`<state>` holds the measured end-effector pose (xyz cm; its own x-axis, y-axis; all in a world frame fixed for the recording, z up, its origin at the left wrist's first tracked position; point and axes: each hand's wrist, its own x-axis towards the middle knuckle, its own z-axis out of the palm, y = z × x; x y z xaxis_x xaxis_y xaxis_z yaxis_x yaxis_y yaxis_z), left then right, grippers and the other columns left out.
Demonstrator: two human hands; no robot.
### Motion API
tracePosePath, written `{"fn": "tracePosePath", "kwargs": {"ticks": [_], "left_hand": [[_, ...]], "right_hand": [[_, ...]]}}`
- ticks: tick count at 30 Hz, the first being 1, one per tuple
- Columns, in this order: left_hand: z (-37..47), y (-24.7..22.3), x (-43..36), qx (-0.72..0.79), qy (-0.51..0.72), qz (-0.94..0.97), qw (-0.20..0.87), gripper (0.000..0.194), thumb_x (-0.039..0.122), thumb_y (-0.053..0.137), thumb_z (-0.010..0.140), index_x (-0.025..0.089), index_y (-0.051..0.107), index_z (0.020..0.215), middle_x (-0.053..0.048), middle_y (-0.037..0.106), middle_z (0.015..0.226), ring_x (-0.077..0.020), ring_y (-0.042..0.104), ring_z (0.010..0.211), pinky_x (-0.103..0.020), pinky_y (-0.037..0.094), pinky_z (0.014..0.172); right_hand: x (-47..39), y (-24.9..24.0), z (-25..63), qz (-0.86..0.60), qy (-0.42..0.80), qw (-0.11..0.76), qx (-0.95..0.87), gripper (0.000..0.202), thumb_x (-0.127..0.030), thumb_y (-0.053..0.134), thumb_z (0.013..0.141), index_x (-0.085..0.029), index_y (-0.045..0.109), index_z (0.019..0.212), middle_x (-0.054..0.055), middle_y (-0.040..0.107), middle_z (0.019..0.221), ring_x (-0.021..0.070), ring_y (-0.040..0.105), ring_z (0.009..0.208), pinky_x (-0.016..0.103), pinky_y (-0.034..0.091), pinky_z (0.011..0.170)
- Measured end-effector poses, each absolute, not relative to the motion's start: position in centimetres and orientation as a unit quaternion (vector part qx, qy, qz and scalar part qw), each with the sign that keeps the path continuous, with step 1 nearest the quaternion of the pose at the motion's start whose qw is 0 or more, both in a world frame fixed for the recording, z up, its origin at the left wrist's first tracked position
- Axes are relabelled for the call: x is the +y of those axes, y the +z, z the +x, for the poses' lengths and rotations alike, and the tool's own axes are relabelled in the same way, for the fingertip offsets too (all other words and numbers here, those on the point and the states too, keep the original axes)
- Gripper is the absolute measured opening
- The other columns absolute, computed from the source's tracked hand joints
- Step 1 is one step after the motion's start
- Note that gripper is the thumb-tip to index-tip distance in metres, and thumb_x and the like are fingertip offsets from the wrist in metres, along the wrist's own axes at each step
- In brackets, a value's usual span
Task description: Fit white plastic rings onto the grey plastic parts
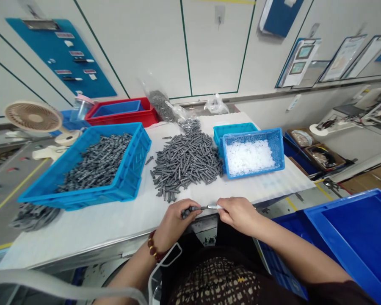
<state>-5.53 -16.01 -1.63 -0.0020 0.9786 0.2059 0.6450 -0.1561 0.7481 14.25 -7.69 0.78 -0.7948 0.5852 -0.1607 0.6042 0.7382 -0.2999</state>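
Note:
My left hand [180, 216] is closed around a few dark grey plug-like parts [190, 209] at the table's front edge. In my right hand [239, 214] is a slim tool with a white handle and a silver metal tip [212, 207]. The tip points left and meets the end of one grey part. Just beyond my hands lies a heap of the same grey parts [187, 161] on the white table cover [139, 220]. To its right, a tilted blue bin [282, 154] holds many small white rings [249, 156], its back left side against a teal bin [235, 128].
A large blue crate [135, 182] full of grey parts stands left. Behind it are a beige fan [34, 116], a red bin [150, 114] and a plastic bag of grey parts [160, 103]. Blue trays [320, 228] sit low at right. A white tube [51, 284] crosses the lower left.

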Motion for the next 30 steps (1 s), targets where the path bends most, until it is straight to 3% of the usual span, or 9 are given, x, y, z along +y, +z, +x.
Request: {"fn": "tracePosePath", "kwargs": {"ticks": [3, 9, 15, 25, 27, 30], "left_hand": [[-5.3, -1.6, -16.4, 0.585, 0.382, 0.680, 0.224, 0.014, 0.023, 0.053, 0.082, 0.018, 0.066, 0.085, -0.004, 0.069, 0.079, -0.0145, 0.064, 0.072, -0.023, 0.049, 0.067], [-5.2, -0.9, -16.8, 0.623, 0.338, 0.659, 0.251, 0.013, 0.025, 0.056, 0.082, 0.018, 0.065, 0.075, 0.002, 0.065, 0.059, -0.0114, 0.059, 0.056, -0.020, 0.045, 0.060], [-4.7, -1.4, -16.9, 0.611, 0.342, 0.660, 0.272, 0.012, 0.026, 0.059, 0.080, 0.018, 0.065, 0.075, 0.003, 0.065, 0.060, -0.0111, 0.059, 0.057, -0.020, 0.044, 0.060], [-4.0, -1.9, -17.1, 0.600, 0.332, 0.668, 0.290, 0.012, 0.026, 0.058, 0.082, 0.018, 0.066, 0.078, 0.002, 0.067, 0.064, -0.0119, 0.062, 0.060, -0.020, 0.046, 0.060], [-4.2, -2.1, -17.0, 0.600, 0.333, 0.667, 0.290, 0.011, 0.025, 0.058, 0.082, 0.018, 0.067, 0.080, 0.002, 0.067, 0.065, -0.0119, 0.062, 0.060, -0.020, 0.047, 0.062], [-4.6, -2.4, -16.9, 0.589, 0.337, 0.676, 0.287, 0.014, 0.024, 0.055, 0.083, 0.019, 0.068, 0.087, 0.000, 0.067, 0.069, -0.0118, 0.062, 0.061, -0.021, 0.047, 0.065]], "right_hand": [[-8.1, 1.1, 13.9, 0.311, -0.151, 0.039, 0.937, 0.019, -0.027, 0.044, 0.088, -0.018, 0.061, 0.089, 0.005, 0.067, 0.080, 0.0171, 0.059, 0.072, 0.026, 0.028, 0.059], [-8.5, 1.7, 13.6, 0.299, -0.135, 0.073, 0.942, 0.019, -0.025, 0.045, 0.087, -0.017, 0.062, 0.090, 0.006, 0.068, 0.085, 0.0189, 0.060, 0.077, 0.026, 0.031, 0.060], [-8.9, 1.3, 13.8, 0.283, -0.148, 0.061, 0.946, 0.020, -0.027, 0.044, 0.088, -0.018, 0.063, 0.089, 0.005, 0.069, 0.085, 0.0178, 0.061, 0.076, 0.026, 0.032, 0.060], [-9.3, 0.4, 13.8, 0.346, -0.117, 0.049, 0.930, 0.044, -0.052, 0.041, 0.087, -0.018, 0.067, 0.080, 0.008, 0.070, 0.077, 0.0210, 0.063, 0.071, 0.027, 0.030, 0.057], [-9.1, 0.3, 13.9, 0.335, -0.135, 0.049, 0.931, 0.041, -0.049, 0.041, 0.088, -0.018, 0.066, 0.082, 0.007, 0.069, 0.078, 0.0200, 0.062, 0.071, 0.026, 0.030, 0.057], [-8.7, 0.3, 14.3, 0.288, -0.182, 0.044, 0.939, 0.025, -0.034, 0.043, 0.089, -0.019, 0.063, 0.089, 0.004, 0.069, 0.082, 0.0174, 0.060, 0.072, 0.025, 0.029, 0.058]]}}
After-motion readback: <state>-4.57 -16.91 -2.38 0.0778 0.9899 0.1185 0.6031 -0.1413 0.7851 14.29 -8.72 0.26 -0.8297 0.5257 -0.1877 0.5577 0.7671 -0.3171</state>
